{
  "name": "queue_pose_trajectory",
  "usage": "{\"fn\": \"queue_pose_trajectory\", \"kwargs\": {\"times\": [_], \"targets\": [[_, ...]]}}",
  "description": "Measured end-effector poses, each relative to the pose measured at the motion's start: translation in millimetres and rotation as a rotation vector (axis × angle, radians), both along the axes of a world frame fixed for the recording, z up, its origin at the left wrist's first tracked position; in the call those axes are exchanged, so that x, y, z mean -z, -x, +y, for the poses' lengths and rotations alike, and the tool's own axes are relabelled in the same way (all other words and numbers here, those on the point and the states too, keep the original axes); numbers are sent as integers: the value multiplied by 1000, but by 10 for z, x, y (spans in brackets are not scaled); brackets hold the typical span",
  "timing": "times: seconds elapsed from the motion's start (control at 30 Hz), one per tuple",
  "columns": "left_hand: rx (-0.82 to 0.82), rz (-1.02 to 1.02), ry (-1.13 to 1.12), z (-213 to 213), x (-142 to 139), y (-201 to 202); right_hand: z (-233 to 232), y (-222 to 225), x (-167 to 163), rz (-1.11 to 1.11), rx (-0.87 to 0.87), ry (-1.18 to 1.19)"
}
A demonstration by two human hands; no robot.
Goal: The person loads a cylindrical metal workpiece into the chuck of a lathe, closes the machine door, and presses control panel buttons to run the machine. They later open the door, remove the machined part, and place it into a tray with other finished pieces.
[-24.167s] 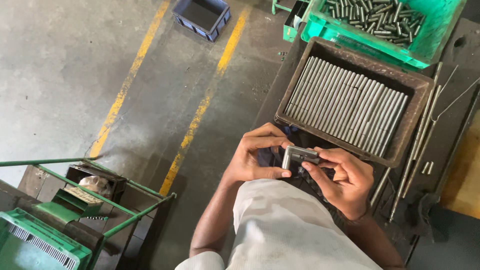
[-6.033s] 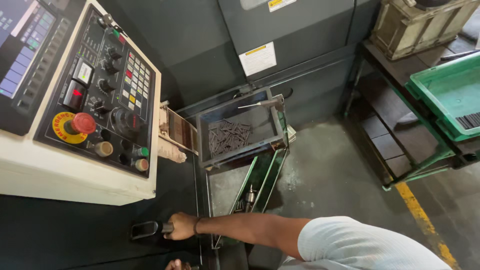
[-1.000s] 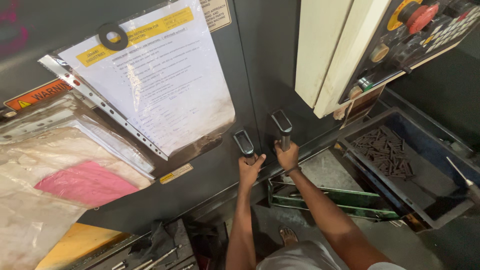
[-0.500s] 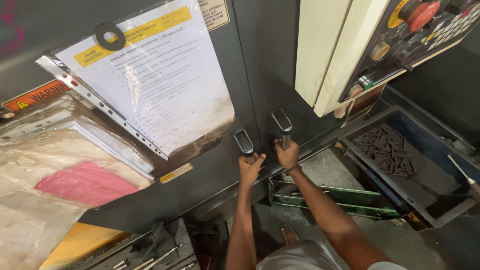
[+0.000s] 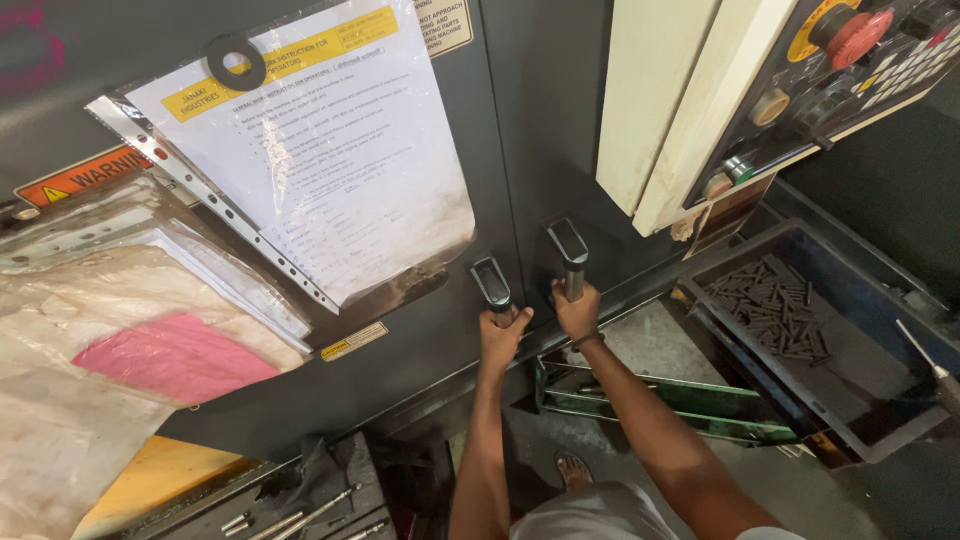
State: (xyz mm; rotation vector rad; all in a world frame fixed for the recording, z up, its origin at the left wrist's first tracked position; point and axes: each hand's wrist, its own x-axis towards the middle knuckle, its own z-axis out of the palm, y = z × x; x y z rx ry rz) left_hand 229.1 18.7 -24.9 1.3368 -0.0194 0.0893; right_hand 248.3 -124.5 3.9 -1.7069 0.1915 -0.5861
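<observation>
Both arms reach straight up to the dark machine doors. The left hand (image 5: 503, 332) is closed around the lower end of the left door handle (image 5: 491, 283), and the right hand (image 5: 577, 308) is closed around the right door handle (image 5: 567, 250) just beside it. With both handles this close at the seam, fingers could get pinched between them should the doors slide unevenly.

Bare door panel lies open around the two door handles (image 5: 530, 270); hanging paper sheets (image 5: 320, 150) crowd their left, control panel (image 5: 760, 90) overhangs right.
</observation>
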Motion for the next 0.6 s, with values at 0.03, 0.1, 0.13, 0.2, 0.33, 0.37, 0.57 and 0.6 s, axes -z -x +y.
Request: {"fn": "queue_pose_trajectory", "kwargs": {"times": [0.03,0.1,0.13,0.2,0.33,0.37,0.57,0.6], "targets": [[-31,32,10,-10,-4,2,0,4,-2,8,0,3],[-79,98,23,-26,-13,6,3,6,-5,23,-8,-4],[-96,132,26,-30,-15,7,7,4,-3,30,-14,-7],[-83,126,7,-25,-21,11,13,-1,4,29,-18,-20],[-20,32,-38,4,-30,13,15,-17,28,34,-24,-51],[-18,29,-39,8,-30,13,12,-17,35,28,-20,-37],[-32,52,-32,-2,-17,8,2,-36,61,-1,1,16],[-16,39,-31,-2,-17,6,2,-40,61,0,1,8]]}}
